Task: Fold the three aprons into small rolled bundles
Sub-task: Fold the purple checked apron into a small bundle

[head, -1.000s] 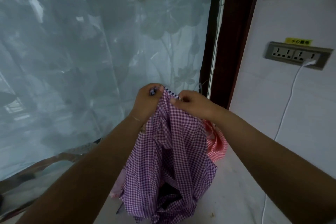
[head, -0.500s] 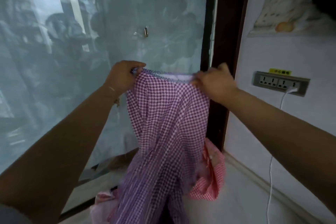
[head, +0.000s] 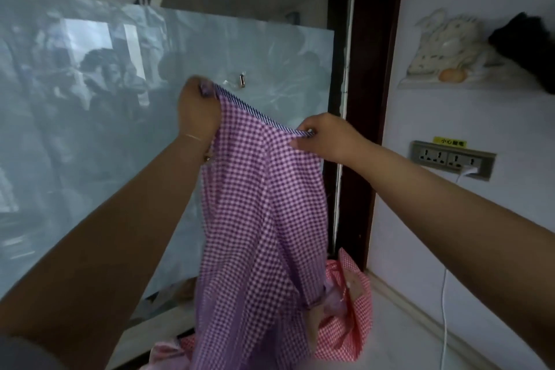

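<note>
A purple checked apron [head: 264,219] is being held up in the air by its striped top edge, with the cloth hanging down in loose folds toward the white counter [head: 399,336] below. One end of that edge is being pinched by the left hand [head: 196,108], whose fingers are curled tightly round the hem, and this end is being kept higher than the other. The opposite end is being gripped by the right hand [head: 327,137], thumb and fingers closed on the hem, so the top edge is being stretched at a slant between the two hands. Just behind the hanging cloth, a red checked apron [head: 348,318] is lying crumpled on the counter, partly hidden by the purple one, and a pink cloth [head: 163,353] is showing at the bottom edge; whether it is a third apron cannot be told. Further back, a sheet of pale plastic film [head: 90,129] is being seen across the glass, beside a dark door frame [head: 369,99]. On the wall to the right, a socket strip [head: 452,158] is being used by a white cable [head: 444,294], and a small shelf [head: 444,81] is mounted above
</note>
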The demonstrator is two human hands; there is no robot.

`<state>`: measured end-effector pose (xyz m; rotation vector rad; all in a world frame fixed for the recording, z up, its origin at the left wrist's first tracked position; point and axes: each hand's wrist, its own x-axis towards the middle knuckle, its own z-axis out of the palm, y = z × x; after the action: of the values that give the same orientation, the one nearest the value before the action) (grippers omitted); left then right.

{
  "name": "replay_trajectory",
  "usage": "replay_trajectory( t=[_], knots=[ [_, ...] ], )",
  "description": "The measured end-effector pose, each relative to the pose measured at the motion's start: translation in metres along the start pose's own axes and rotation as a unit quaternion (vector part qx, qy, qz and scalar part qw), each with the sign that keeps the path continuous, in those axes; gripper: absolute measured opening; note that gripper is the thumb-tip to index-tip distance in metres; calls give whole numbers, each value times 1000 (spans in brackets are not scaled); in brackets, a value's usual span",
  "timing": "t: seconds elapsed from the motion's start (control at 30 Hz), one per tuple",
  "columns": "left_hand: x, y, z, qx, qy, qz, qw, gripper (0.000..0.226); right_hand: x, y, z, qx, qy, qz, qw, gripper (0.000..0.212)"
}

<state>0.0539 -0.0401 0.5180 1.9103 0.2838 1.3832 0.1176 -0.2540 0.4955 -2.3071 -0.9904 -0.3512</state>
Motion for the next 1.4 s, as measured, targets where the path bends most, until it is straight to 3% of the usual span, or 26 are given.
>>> replay_trajectory(
  t=[0.1,0.17,0.2,0.33,0.43,0.5,0.57,0.63,0.7,0.73,0.8,0.83,0.93,1.17,1.3,1.4],
  knots=[
    [-6,20,-9,60,92,198,974,23,-3,-10,2,168,-67,22,983,21],
    [-1,22,-13,123,62,280,950,26,-7,-4,0,210,-103,46,971,17],
    [3,18,-12,131,36,284,949,25,-8,1,-3,219,-106,55,968,18],
    [6,-8,-3,116,-95,176,973,17,-12,22,-26,221,-39,88,971,35],
    [-4,-12,4,96,-203,90,970,18,-11,23,-44,124,10,102,987,22],
    [-9,-7,8,36,-252,12,967,19,-8,19,-53,-27,49,123,991,20],
    [-14,-1,10,-66,-277,-68,956,15,-7,13,-56,-260,40,166,950,40],
    [-21,6,13,-142,-302,-102,937,14,-7,7,-53,-376,33,161,912,53],
    [-31,14,18,-163,-328,-89,926,13,-9,-3,-45,-291,60,70,952,53],
    [-37,18,21,-172,-338,-82,922,10,-10,-9,-38,-173,55,22,983,57],
    [-45,25,26,-185,-349,-78,915,6,-11,-22,-23,14,-7,-10,1000,70],
    [-48,27,27,-189,-349,-78,914,6,-11,-25,-18,33,-34,-3,999,68],
    [-54,27,31,-203,-342,-78,914,7,-7,-22,-8,32,-36,-1,999,33],
    [-58,9,33,-234,-342,-132,900,16,-8,-13,-2,134,-78,79,985,49],
    [-60,0,37,-251,-340,-154,893,11,-9,-7,0,206,-104,112,967,22],
    [-70,-8,45,-222,-311,-185,906,16,-11,-2,7,281,-67,140,947,24]
  ],
)
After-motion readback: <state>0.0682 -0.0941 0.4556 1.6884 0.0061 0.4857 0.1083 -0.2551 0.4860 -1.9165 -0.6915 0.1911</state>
